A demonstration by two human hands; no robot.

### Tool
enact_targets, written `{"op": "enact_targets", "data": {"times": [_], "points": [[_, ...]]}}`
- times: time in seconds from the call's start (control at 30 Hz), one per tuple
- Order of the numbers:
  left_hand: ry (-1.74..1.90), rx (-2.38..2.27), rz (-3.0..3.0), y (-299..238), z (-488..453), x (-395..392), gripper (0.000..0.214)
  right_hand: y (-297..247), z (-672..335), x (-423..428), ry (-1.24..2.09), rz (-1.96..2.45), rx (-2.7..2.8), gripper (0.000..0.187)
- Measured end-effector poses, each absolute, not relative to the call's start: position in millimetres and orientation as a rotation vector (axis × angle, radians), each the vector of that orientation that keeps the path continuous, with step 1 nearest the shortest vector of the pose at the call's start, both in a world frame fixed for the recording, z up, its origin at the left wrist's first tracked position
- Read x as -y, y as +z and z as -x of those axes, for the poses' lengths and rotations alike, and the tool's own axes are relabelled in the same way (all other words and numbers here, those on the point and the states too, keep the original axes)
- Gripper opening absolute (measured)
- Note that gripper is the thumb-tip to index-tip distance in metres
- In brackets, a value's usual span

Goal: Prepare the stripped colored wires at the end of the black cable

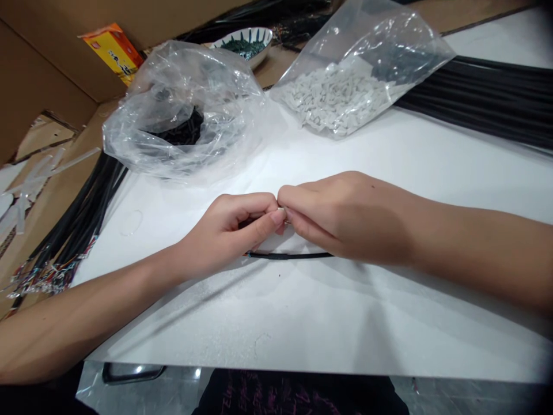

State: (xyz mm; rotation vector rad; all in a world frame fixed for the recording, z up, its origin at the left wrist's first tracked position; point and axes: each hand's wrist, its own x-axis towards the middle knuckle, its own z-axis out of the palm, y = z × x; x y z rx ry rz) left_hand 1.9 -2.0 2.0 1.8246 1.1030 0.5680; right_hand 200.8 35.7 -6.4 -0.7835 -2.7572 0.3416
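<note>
My left hand and my right hand meet fingertip to fingertip over a white sheet. Both are closed in a pinch around a small pale piece between the thumbs and forefingers. A thin black cable lies on the sheet under the hands and runs from one palm to the other. Its left end shows coloured wire tips. How the small piece joins the cable is hidden by the fingers.
A clear bag of small white parts lies behind the hands. To the left, another clear bag holds dark cables. Bundles of black cables lie at the far right and left. A patterned bowl and an orange box stand behind.
</note>
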Motion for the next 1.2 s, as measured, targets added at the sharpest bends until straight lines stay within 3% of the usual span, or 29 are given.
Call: {"op": "enact_targets", "data": {"times": [0.57,1.2], "points": [[0.615,-1.075,-1.861,-0.2,-2.7,1.5,0.029,-8.4,-203.6,-37.0,0.228,0.707,2.802,0.016],[0.652,-1.051,-1.832,-2.5,-0.8,1.3,0.025,-3.7,-203.3,-37.0,0.261,0.702,2.822,0.03]]}}
